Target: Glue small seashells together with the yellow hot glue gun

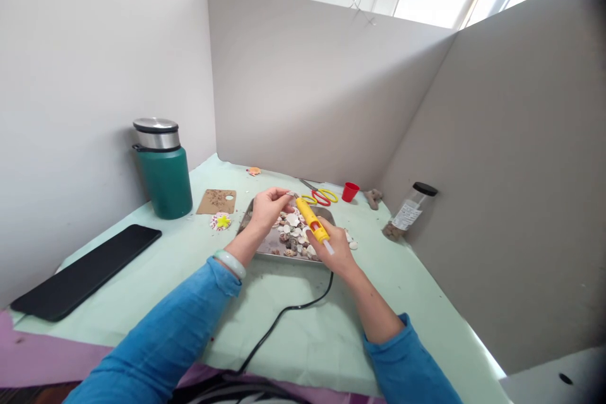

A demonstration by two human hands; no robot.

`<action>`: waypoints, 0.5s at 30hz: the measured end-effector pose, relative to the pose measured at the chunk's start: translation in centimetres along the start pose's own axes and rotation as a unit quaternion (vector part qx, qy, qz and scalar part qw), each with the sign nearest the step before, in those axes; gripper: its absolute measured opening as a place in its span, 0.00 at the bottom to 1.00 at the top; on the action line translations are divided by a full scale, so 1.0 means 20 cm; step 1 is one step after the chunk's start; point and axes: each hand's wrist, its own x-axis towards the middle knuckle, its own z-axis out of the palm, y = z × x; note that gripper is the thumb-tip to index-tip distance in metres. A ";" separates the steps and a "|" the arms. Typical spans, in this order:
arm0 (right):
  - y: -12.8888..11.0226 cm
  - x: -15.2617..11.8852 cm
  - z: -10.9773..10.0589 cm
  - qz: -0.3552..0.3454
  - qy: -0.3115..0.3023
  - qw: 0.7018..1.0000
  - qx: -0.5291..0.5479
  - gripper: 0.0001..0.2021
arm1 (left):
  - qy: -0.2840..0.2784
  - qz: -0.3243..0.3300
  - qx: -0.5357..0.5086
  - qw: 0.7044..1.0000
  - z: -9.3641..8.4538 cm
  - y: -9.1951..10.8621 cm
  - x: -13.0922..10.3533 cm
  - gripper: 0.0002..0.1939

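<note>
My right hand is wrapped round a yellow glue gun with a black cord trailing from it, its nozzle pointing up and left. Close to the nozzle, my left hand pinches a small whitish piece, possibly a shell; its exact shape is too small to tell. Both hands are above a metal tray that holds many shells and small stones. A few white shells lie just beyond the tray's right side.
Green bottle, black pad, brown card and a yellow-star piece are on the left. Behind the tray lie scissors, a red cup and an orange piece. A black-lidded jar leans at right. Grey panels surround the table.
</note>
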 end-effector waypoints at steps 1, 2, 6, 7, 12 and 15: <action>0.00 0.00 0.00 -0.001 0.003 1.000 0.000 0.06 | -0.001 -0.001 -0.002 1.000 0.00 0.00 0.00 0.15; 0.00 0.00 0.00 -0.001 0.004 1.000 -0.001 0.06 | -0.002 -0.002 -0.003 1.000 0.00 0.00 0.00 0.15; 0.00 0.00 0.00 -0.012 -0.008 1.000 0.001 0.07 | -0.011 0.000 0.006 1.000 0.00 -0.01 0.00 0.14; 0.00 0.00 0.00 -0.015 -0.011 1.000 0.002 0.08 | -0.013 0.000 0.009 1.000 0.00 -0.02 0.00 0.14; 0.00 0.00 0.00 -0.009 -0.017 1.000 0.002 0.07 | -0.019 -0.003 0.016 1.000 0.00 -0.05 0.02 0.12; 0.00 0.00 0.00 -0.012 -0.009 1.000 0.001 0.08 | -0.013 -0.004 0.011 1.000 0.00 -0.03 0.01 0.13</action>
